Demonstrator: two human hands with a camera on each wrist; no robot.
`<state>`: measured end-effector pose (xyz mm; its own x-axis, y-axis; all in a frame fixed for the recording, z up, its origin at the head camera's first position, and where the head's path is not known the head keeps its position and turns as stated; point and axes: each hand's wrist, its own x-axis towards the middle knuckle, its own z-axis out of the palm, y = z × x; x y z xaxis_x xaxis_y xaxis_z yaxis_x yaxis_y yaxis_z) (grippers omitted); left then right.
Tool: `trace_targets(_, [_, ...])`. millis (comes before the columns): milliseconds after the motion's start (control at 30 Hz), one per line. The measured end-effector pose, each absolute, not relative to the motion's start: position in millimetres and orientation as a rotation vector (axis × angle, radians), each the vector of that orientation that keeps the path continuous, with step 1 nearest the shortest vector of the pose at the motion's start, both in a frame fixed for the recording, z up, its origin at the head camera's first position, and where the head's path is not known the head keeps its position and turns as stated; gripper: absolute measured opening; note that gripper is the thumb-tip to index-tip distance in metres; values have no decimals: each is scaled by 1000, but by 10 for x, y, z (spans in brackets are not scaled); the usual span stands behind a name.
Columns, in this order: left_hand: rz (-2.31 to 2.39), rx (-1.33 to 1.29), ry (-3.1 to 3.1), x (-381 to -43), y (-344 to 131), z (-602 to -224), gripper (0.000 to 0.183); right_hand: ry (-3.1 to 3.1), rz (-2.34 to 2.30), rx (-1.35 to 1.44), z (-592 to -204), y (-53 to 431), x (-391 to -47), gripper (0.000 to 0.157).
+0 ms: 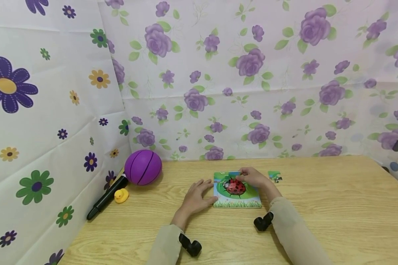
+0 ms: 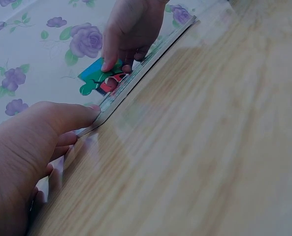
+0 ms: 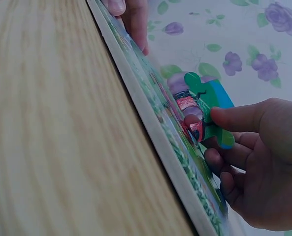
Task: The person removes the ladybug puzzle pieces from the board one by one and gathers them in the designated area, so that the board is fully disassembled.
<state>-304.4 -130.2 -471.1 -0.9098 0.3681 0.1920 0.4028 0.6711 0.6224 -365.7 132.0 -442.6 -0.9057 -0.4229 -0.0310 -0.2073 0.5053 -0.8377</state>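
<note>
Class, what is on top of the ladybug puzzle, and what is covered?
Above the ladybug puzzle, the right hand pinches a piece; the left hand touches the puzzle's edge. What lies beneath the right hand is covered.

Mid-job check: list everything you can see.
Ladybug puzzle: one, multicoloured, between hands
Held piece: one, mainly green, over puzzle
Loose piece: one, mainly green, right of puzzle
Ball: one, purple, back left
Duck: one, yellow, near ball
Stick: one, black, beside duck
Table: one, tan, underneath
Patterned sheets: several, white, around table
Wrist cameras: two, black, at cuffs
Sleeves: two, beige, forearms
Left hand: one, puzzle's left edge
Right hand: one, pinching held piece
</note>
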Motion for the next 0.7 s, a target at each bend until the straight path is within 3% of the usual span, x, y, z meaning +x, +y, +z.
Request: trace_targets(700, [-1049,-656,-2826,-3049,-1300,-4721,57,2551,-1651,-302,-4451,1484,-3723,24])
